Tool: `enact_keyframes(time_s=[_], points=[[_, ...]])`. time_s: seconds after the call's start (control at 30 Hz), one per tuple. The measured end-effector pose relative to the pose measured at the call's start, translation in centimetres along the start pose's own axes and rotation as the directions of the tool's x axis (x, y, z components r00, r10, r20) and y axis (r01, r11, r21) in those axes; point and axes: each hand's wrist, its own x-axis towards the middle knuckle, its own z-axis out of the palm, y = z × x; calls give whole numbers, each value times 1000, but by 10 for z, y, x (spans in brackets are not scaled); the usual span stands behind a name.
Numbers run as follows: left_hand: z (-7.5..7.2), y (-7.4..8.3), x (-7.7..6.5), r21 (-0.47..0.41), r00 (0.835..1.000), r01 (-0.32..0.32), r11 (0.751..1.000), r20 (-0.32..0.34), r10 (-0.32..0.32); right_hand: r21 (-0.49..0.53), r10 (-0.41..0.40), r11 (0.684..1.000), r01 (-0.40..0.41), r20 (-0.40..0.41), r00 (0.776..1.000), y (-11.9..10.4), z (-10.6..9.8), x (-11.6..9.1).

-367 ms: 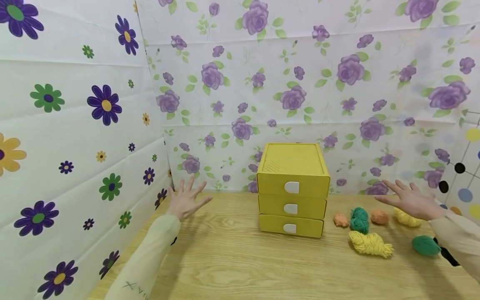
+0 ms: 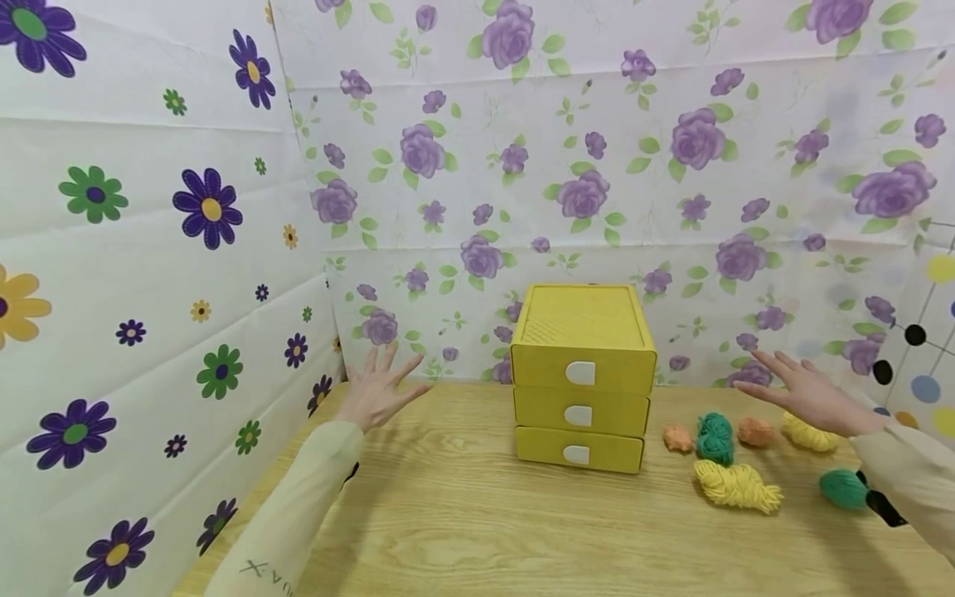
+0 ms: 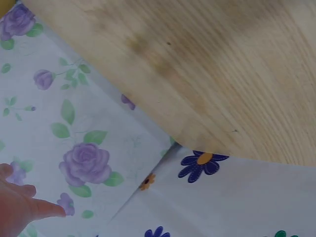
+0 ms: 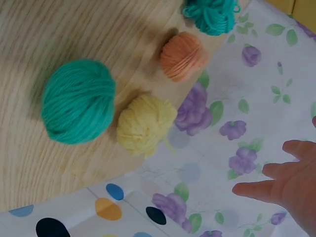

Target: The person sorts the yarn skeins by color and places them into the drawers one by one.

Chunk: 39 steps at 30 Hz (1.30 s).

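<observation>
My left hand hovers over the left back part of the table with its fingers spread and nothing in it. On the right, my right hand is held above the yarn, fingers extended and holding nothing. Between the hands stands a yellow drawer unit with three stacked drawers and white tabs. Nearest below the right hand are a pale yellow yarn ball, a green yarn ball and an orange yarn ball. A teal yarn bundle, a yellow skein and a small orange bundle lie nearer the drawers.
The wooden table ends at a back wall sheet printed with purple roses. A flower-print sheet walls the left side, and a dotted sheet closes the right side.
Both hands have shifted slightly inward, the left to the right and the right to the left. The drawers and yarn have stayed in place.
</observation>
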Motion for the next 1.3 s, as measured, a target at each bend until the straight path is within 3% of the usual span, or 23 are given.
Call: enact_keyframes(time_s=[0.27,0.37,0.47,0.67,0.83,1.0,1.13,1.3], points=[[-8,10,10,-46,1000,-14,999,4,14,167,-1,986,4,-18,1000,-17,-2,2],[-10,13,12,-73,999,-31,997,11,31,275,-8,961,9,-3,1000,-22,-1,2],[-11,16,14,-123,998,-64,990,12,66,398,-3,917,-6,23,1000,-27,1,2],[-14,23,20,-292,997,-73,954,3,77,617,16,787,-14,3,1000,-45,3,8],[-17,31,25,-426,998,-48,903,21,63,747,-40,659,95,-91,995,-61,6,10],[-20,41,31,-499,998,-43,865,17,60,821,-112,533,207,-174,978,-76,7,11],[-24,49,35,-549,998,-46,834,9,61,862,-98,448,238,-217,971,-90,9,11],[-28,61,41,-638,997,-56,768,10,81,904,-77,331,271,-260,962,-104,8,8]])
